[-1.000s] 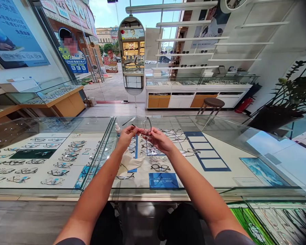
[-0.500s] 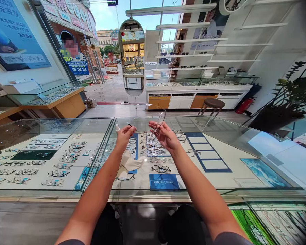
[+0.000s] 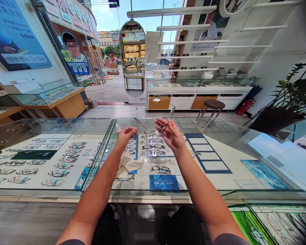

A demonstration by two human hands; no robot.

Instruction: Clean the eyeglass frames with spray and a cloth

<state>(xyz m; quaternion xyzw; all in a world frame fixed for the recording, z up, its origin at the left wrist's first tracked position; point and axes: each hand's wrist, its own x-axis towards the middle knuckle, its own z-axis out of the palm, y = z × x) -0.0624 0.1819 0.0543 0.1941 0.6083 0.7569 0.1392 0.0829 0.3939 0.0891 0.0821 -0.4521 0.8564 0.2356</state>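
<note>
My right hand (image 3: pixel 174 137) is closed on a pair of eyeglasses (image 3: pixel 170 115) with a clear rim, seen nearly edge-on and tilted up above the glass counter. A thin dark rod (image 3: pixel 140 124), which looks like a temple arm, slants between my hands; whether it joins these glasses is unclear. My left hand (image 3: pixel 126 136) is raised with thumb and fingertips pinched together, apart from the rod. Anything small in that pinch is hidden. Just behind it stands a small white bottle (image 3: pixel 117 128). Below it a pale cloth (image 3: pixel 131 162) lies bunched on the counter.
Several rows of eyeglasses (image 3: pixel 153 148) show in the glass display counter (image 3: pixel 173 195), with a blue card (image 3: pixel 164 182) near its front edge. Farther off are an oval mirror (image 3: pixel 132 81), a round stool (image 3: pixel 214 104) and a potted plant (image 3: pixel 293 88).
The clear eyeglasses have moved up and right with my right hand and turned more edge-on. The dark rod, earlier at my left fingertips, now appears apart from them.
</note>
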